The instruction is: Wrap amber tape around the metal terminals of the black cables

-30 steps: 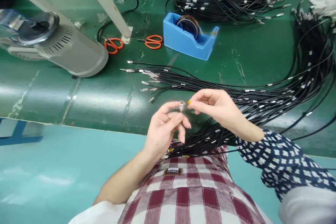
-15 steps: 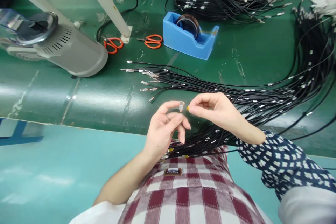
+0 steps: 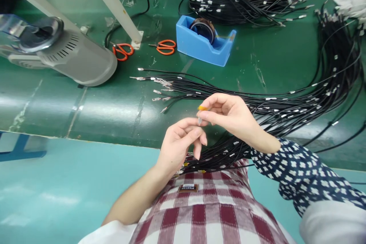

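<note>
My left hand (image 3: pixel 180 142) is closed, with a small pale connector (image 3: pixel 199 121) at its index fingertip; whether a cable runs from it is hidden by the fingers. Just above, my right hand (image 3: pixel 233 114) pinches a small piece of amber tape (image 3: pixel 202 108) between thumb and index finger. The two hands' fingertips almost meet around the connector. Below them, a bunch of black cables (image 3: pixel 225 152) lies across my lap at the table edge, a few ends wrapped in yellow tape. Behind the hands, another bundle of black cables (image 3: pixel 217 87) spreads its metal-tipped ends leftward.
A blue tape dispenser (image 3: pixel 197 51) holding an amber roll stands behind the cables. Left of it lie orange-handled scissors (image 3: pixel 166 47) and a second pair (image 3: pixel 123 52). A grey machine (image 3: pixel 82 57) occupies the left. Coiled cables (image 3: pixel 243 0) and white gloves (image 3: pixel 350 2) sit farther back.
My right hand has moved left and slightly up, bringing the amber tape over the connector. My left index finger has lowered a little, and the connector is now partly covered.
</note>
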Demonstrator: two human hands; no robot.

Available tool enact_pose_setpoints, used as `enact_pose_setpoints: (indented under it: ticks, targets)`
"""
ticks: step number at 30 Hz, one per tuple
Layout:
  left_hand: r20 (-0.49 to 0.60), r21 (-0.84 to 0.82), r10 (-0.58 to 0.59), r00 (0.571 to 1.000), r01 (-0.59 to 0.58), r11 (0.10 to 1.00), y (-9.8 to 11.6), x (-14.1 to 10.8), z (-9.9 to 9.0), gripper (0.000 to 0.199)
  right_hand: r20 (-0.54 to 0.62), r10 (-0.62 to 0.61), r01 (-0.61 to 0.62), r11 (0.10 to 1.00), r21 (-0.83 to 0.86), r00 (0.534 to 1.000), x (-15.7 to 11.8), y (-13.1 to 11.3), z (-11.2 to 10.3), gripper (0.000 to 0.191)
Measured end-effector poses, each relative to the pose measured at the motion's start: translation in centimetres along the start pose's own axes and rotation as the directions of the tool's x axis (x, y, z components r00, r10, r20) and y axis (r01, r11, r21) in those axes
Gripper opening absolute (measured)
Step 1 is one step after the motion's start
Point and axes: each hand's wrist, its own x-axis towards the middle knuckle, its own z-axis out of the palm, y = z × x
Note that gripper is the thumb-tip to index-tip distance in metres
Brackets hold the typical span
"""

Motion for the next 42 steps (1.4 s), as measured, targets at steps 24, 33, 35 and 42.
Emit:
enact_pose_setpoints:
  ticks: [24, 33, 35, 42]
  targets:
    - [0.072, -0.14, -0.081, 0.994, 0.091, 0.986, -0.5, 0.9, -1.0, 0.017, 0.013, 0.026, -0.025, 0.999, -0.047, 1.0, 0.1, -0.3, 0.0, 0.025]
    - [-0.005, 0.047, -0.052, 0.999, 0.052, 0.998, 0.1, 0.8, -0.5, 0.018, 0.094, 0.026, -0.023, 0.999, -0.035, 0.995, 0.0, -0.3, -0.5, 0.029]
    - [-0.119, 0.236, 0.08, 0.99, -0.05, 0.97, 0.1, 0.5, 0.1, 0.015, 0.077, 0.008, -0.001, 0.996, -0.092, 0.997, -0.2, -0.3, -0.7, 0.029]
    - [-0.159, 0.601, 0.424, 0.892, -0.253, 0.758, -1.0, 0.1, 1.2, 0.005, 0.011, 0.033, -0.033, 0.998, -0.057, 0.999, -1.1, 0.6, -1.8, 0.029]
